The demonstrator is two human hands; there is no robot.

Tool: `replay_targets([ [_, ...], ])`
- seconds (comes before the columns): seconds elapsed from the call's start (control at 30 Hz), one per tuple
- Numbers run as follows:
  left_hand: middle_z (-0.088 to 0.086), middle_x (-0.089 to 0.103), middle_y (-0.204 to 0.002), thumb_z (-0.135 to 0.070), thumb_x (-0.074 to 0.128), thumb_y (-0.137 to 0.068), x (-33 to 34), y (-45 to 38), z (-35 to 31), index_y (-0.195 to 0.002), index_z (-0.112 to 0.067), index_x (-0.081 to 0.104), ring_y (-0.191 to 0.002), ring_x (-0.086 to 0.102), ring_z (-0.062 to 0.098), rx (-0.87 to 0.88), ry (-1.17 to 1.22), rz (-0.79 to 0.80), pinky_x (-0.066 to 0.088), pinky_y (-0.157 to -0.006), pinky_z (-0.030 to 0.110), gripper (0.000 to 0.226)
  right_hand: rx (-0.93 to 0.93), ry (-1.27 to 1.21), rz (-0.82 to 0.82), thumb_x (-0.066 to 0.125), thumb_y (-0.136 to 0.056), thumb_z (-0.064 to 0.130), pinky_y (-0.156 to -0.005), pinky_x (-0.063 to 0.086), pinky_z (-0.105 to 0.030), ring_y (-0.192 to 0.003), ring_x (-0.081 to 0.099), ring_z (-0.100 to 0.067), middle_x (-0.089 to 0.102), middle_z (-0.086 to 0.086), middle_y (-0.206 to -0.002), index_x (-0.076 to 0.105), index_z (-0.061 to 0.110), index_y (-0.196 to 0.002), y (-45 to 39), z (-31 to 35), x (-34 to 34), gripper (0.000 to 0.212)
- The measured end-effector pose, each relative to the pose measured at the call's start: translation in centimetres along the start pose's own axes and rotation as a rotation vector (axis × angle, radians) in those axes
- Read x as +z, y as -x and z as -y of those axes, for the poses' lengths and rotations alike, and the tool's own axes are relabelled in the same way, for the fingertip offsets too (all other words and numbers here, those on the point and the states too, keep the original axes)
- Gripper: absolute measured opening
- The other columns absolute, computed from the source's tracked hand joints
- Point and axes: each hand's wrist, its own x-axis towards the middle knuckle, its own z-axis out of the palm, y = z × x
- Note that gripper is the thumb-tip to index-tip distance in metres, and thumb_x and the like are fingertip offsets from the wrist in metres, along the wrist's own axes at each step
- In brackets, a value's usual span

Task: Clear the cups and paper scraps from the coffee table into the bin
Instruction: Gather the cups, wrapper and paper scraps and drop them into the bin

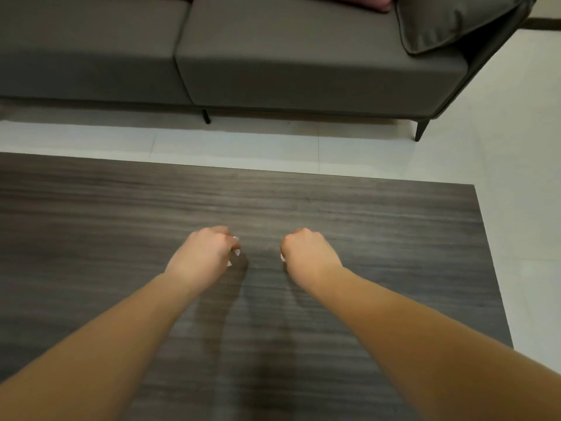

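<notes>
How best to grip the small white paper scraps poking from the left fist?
Enclose them in the left hand, closing from the thumb side: the white paper scraps show only as thin corners there, likely too flimsy to pinch.

body: two bare forearms entering from the lower left and lower right of the frame | sleeves: none in view, arms uncovered up to the frame edge | left hand (205, 253): no glove, ring or watch showing | right hand (306, 253): no glove, ring or wristband showing | markings: none visible | nails: too blurred to tell
</notes>
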Motion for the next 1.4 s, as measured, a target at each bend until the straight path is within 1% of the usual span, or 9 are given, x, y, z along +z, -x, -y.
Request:
replay_targets([
  [0.2,-0.007,0.065,-0.103,-0.016,0.069,-0.086,-0.4,8.1,6.2,-0.096,-0.025,0.073,-0.086,0.067,0.016,-0.077,0.056,-0.013,0.05,-0.073,0.029,0.013,-0.077,0.054,0.055,0.045,-0.08,-0.012,-0.065,0.043,-0.037,-0.091,0.061,-0.04,0.062,-0.02,-0.098,0.066,0.002,-0.09,1.4,9.6,0.7,0.027],
  [0.3,-0.009,0.064,-0.103,-0.019,0.067,-0.088,-0.5,13.3,10.2,-0.095,-0.026,0.072,-0.082,0.068,0.012,-0.117,0.079,-0.016,0.049,-0.073,0.027,0.011,-0.103,0.077,0.062,0.047,-0.082,-0.009,-0.07,0.045,-0.038,-0.096,0.061,-0.041,0.063,-0.02,-0.103,0.067,0.002,-0.097,1.8,15.7,2.0,0.027],
  [0.5,-0.005,0.067,-0.1,-0.017,0.066,-0.086,0.2,26.9,20.2,-0.092,-0.023,0.074,-0.084,0.068,0.017,-0.261,0.203,-0.016,0.051,-0.076,0.031,0.011,-0.16,0.147,0.115,0.049,-0.081,-0.009,-0.076,0.051,-0.041,-0.096,0.062,-0.041,0.061,-0.02,-0.102,0.067,0.002,-0.097,3.3,30.6,6.8,0.026],
  [0.6,-0.006,0.067,-0.104,-0.017,0.067,-0.084,0.8,34.4,25.0,-0.095,-0.025,0.073,-0.092,0.067,0.016,-0.347,0.241,-0.01,0.051,-0.079,0.03,0.015,-0.185,0.171,0.14,0.047,-0.084,-0.004,-0.081,0.05,-0.04,-0.101,0.062,-0.04,0.061,-0.019,-0.106,0.067,0.003,-0.102,4.2,38.4,9.4,0.028],
  [0.77,-0.007,0.063,-0.118,-0.01,0.058,-0.09,1.4,44.1,32.2,-0.099,-0.02,0.073,-0.093,0.068,0.011,-0.527,0.401,-0.072,0.05,-0.085,0.028,0.02,-0.278,0.243,0.175,0.052,-0.085,0.0,-0.068,0.04,-0.032,-0.094,0.061,-0.033,0.047,-0.009,-0.088,0.065,0.008,-0.092,4.6,49.8,11.7,0.018],
  [0.83,-0.006,0.063,-0.116,-0.008,0.055,-0.091,1.4,46.7,34.8,-0.099,-0.019,0.073,-0.091,0.068,0.012,-0.597,0.442,-0.113,0.049,-0.086,0.028,0.022,-0.321,0.275,0.176,0.052,-0.085,-0.001,-0.068,0.041,-0.032,-0.093,0.06,-0.033,0.049,-0.011,-0.09,0.065,0.008,-0.093,3.9,53.6,11.9,0.018],
  [1.03,-0.007,0.065,-0.101,-0.007,0.05,-0.091,0.8,51.6,42.4,-0.091,-0.02,0.073,-0.074,0.067,0.009,-0.718,0.461,-0.207,0.047,-0.077,0.022,0.027,-0.39,0.326,0.189,0.053,-0.085,-0.005,-0.065,0.048,-0.033,-0.088,0.061,-0.032,0.059,-0.011,-0.098,0.067,0.009,-0.097,0.0,63.6,13.1,0.024],
  [1.17,-0.005,0.066,-0.102,-0.011,0.052,-0.094,0.0,52.2,47.3,-0.098,-0.019,0.074,-0.087,0.066,0.012,-0.737,0.498,-0.249,0.05,-0.082,0.026,0.024,-0.391,0.329,0.271,0.053,-0.089,0.002,-0.08,0.054,-0.036,-0.099,0.061,-0.03,0.059,-0.011,-0.109,0.066,0.011,-0.109,-3.9,69.3,13.2,0.026],
  [1.4,-0.005,0.066,-0.109,-0.013,0.049,-0.096,-2.1,50.4,56.1,-0.105,-0.017,0.073,-0.093,0.066,0.012,-0.76,0.542,-0.229,0.053,-0.086,0.028,0.026,-0.407,0.227,0.25,0.045,-0.084,-0.01,-0.082,0.056,-0.039,-0.096,0.06,-0.029,0.061,-0.011,-0.106,0.066,0.008,-0.104,-9.3,75.5,12.3,0.034],
])
